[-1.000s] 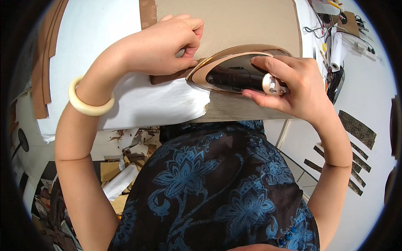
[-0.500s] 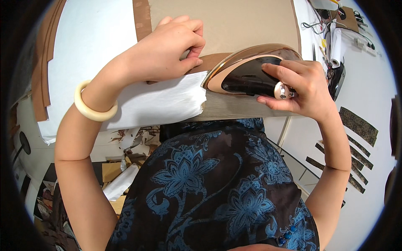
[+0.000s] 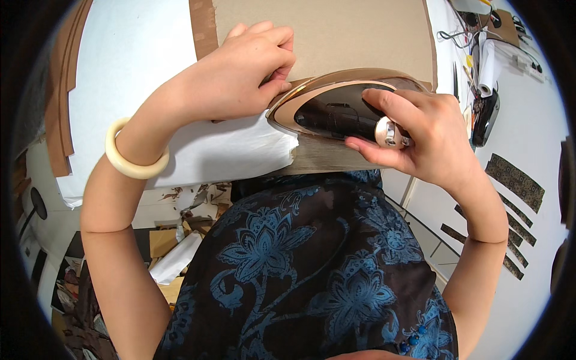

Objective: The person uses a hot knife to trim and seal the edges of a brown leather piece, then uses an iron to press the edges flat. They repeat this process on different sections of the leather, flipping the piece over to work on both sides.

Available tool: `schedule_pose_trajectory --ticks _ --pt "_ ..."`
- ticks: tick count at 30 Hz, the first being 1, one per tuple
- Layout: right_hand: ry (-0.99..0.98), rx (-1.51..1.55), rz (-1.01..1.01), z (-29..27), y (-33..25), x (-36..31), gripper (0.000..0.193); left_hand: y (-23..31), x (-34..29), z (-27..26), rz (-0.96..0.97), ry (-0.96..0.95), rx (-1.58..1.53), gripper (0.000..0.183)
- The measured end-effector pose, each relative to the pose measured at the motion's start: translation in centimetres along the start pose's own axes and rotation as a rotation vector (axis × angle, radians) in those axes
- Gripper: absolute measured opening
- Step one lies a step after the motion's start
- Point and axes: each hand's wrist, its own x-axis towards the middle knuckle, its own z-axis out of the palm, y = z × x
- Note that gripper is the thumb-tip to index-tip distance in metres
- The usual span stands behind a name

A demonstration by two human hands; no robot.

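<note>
One iron (image 3: 333, 115): glossy dark top, copper-pink surround, translucent brown outer rim, pale rear cap with silver detail. It's at the near edge of the beige panel (image 3: 336, 39), tip pointing left. Right hand (image 3: 429, 123) wrapped round its handle. Left hand (image 3: 246, 75) curled just beside the tip; can't tell if it's pinching fabric. Vs half a second ago: iron shifted left, closer to left hand. Can't make out any lettering on it.
</note>
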Motion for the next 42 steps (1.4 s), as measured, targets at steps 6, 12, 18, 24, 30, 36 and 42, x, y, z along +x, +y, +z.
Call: schedule_pose_trajectory --ticks 6,12,18,24,30,36,42 --pt "-0.012 0.017 0.097 -0.3 -0.5 0.7 0.047 -0.2 -0.1 -3.2 -0.185 -0.181 -0.036 0.029" --pt "-0.023 0.024 0.098 -0.3 -0.1 0.3 0.046 0.7 -0.9 -6.1 -0.058 -0.335 0.034 0.038" --pt "0.048 0.000 -0.009 0.1 0.1 0.6 0.046 -0.8 -1.3 -5.7 -0.027 -0.322 0.000 0.039" --pt "-0.015 -0.025 0.004 0.1 -1.8 1.5 0.045 -1.8 -2.1 -4.5 0.032 -0.227 -0.033 0.035" --pt "0.025 0.082 0.148 0.4 -3.5 2.0 0.043 -1.8 -2.2 -4.4 0.012 -0.247 -0.066 0.037" --pt "0.030 0.082 0.151 0.4 -3.7 2.2 0.044 -2.0 -2.0 -4.9 -0.024 -0.292 -0.072 0.041" --pt "0.030 0.056 0.171 0.4 -4.0 1.9 0.044 -1.7 -1.8 -6.5 -0.117 -0.418 -0.127 0.040"
